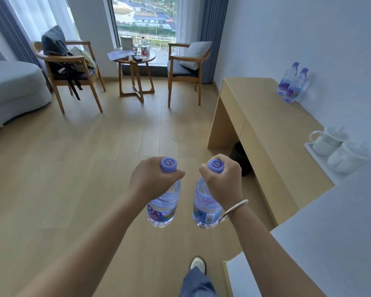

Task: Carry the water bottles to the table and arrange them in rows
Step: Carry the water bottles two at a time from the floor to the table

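Observation:
My left hand (151,179) grips the neck of a clear water bottle (163,207) with a purple cap, hanging upright over the wooden floor. My right hand (222,181), with a silver bangle on the wrist, grips the neck of a second such bottle (205,209). The two held bottles hang side by side, a little apart. The light wooden table (266,129) runs along the right wall, ahead and to my right. Two more purple-capped bottles (287,79) (296,86) stand upright at its far end near the wall, touching or nearly so.
A white tray with a kettle (326,139) and upturned cups (347,156) sits on the table's near part. A dark bin (241,156) stands under the table. Two wooden armchairs (73,69) (186,67) flank a small round side table (135,58) at the window. A grey sofa (11,88) is left.

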A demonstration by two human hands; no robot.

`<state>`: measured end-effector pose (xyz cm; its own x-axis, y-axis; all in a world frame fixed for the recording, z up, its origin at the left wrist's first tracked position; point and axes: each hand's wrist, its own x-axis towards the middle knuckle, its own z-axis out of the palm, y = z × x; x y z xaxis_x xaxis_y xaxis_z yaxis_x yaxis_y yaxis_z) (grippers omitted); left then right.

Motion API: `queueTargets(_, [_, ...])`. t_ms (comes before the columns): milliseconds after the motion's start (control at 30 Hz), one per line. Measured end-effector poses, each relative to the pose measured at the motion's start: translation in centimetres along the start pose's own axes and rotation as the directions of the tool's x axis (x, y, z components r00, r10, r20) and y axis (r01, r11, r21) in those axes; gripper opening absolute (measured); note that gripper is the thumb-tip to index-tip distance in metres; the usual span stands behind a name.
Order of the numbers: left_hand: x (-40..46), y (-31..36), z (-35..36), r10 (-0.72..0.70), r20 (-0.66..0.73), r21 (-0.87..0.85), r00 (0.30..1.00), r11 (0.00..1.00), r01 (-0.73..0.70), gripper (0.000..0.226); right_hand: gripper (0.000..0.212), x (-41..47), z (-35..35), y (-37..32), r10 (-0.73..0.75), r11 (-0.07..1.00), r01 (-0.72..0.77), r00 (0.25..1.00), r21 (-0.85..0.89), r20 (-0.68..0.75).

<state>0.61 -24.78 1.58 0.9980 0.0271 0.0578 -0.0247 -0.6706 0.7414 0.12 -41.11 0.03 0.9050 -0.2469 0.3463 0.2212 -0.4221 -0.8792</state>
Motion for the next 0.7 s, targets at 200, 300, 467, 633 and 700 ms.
queueTargets(200, [11.0,0.3,2.4,0.001,-0.012,0.024,1.000,1.000,-0.001,0.038,0.029,10.6,2.7,3.9,0.006,1.000,-0.006,0.999,0.015,0.031])
queueTargets(300, [17.3,1.6,4.1,0.008,-0.015,0.046,1.000,0.999,-0.007,0.037,0.027,16.6,3.3,6.0,0.017,1.000,-0.017,1.000,0.011,0.020])
queueTargets(467, [26.7,4.7,7.1,0.015,-0.014,0.006,1.000,1.000,-0.015,0.033,0.029,26.2,3.3,9.4,0.011,1.000,-0.011,1.000,-0.012,-0.014])
queueTargets(633, [34.4,6.8,10.0,0.056,0.035,-0.016,0.998,0.998,-0.055,0.035,0.025,33.2,3.0,12.4,0.033,0.999,-0.036,0.995,-0.028,-0.093])
queueTargets(700, [37.5,7.6,11.2,0.079,0.063,-0.012,0.995,0.997,-0.078,0.038,0.025,35.6,2.8,13.5,0.055,0.998,-0.058,0.989,-0.017,-0.135])
